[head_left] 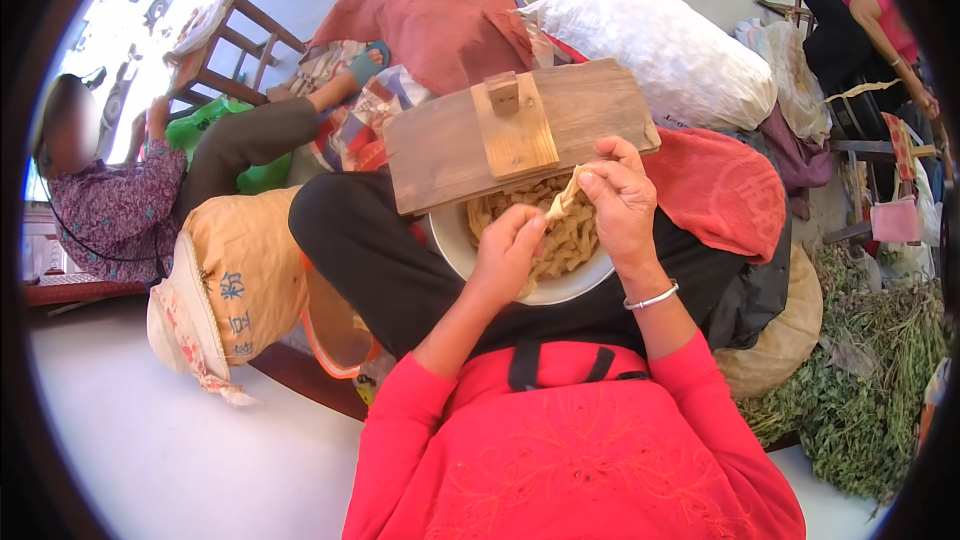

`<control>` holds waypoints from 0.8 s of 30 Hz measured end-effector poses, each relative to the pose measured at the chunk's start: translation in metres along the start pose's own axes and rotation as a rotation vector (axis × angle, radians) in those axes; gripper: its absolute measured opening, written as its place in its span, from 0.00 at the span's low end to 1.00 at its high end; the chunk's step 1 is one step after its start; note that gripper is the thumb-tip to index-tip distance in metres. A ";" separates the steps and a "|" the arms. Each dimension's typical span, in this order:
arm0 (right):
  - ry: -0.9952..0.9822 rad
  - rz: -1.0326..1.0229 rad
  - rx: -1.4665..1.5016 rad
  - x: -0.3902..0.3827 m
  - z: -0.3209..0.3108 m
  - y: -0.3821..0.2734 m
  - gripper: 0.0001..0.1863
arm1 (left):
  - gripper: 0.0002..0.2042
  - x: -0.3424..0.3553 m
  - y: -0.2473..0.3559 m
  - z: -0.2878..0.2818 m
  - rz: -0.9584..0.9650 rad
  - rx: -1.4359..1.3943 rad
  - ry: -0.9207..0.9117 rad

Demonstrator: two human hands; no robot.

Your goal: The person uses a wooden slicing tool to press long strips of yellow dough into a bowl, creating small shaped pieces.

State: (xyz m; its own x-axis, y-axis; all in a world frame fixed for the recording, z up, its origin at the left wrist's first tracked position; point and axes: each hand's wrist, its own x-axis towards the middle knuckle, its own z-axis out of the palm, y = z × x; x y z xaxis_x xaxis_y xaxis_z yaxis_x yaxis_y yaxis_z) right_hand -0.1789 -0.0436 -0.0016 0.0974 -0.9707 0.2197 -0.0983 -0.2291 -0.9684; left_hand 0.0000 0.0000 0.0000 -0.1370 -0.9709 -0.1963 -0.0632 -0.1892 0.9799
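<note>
Between my two hands runs a twisted pale-yellow strip (566,200); what it is made of I cannot tell. My left hand (505,250) pinches its lower end, while my right hand (622,202), with a silver bangle at the wrist, pinches the upper end. Below them a white basin (578,292) on my lap holds many similar pale-yellow pieces (560,252). A wooden board (425,155) lies across the basin's far side, and a lighter wooden piece with a small block (503,95) is fixed on it.
A tan cloth sack (255,260) stands at left beside an orange-rimmed container (335,335). Beyond the board are a red cloth (420,20) and a white sack (660,45). Dried plants (870,370) are heaped at right. One person sits at far left, another at far right.
</note>
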 end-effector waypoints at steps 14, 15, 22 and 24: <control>-0.621 0.579 0.261 0.051 -0.020 -0.041 0.08 | 0.05 0.026 0.042 -0.012 0.623 0.622 0.073; -0.626 0.574 0.248 0.053 -0.023 -0.039 0.07 | 0.04 0.027 0.042 -0.016 0.501 0.544 0.026; -0.484 0.369 0.100 0.057 -0.021 -0.033 0.05 | 0.02 0.043 0.036 -0.036 0.106 0.129 -0.137; -0.353 0.254 0.004 0.064 -0.016 -0.024 0.05 | 0.03 0.053 0.037 -0.046 0.121 0.121 -0.088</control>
State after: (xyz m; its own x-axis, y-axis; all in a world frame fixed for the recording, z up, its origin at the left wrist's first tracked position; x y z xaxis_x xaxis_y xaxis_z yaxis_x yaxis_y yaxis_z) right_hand -0.1859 -0.1011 0.0376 0.4030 -0.9118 -0.0786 -0.1593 0.0147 -0.9871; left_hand 0.0357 -0.0656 0.0271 -0.2366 -0.9679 -0.0850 -0.1590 -0.0477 0.9861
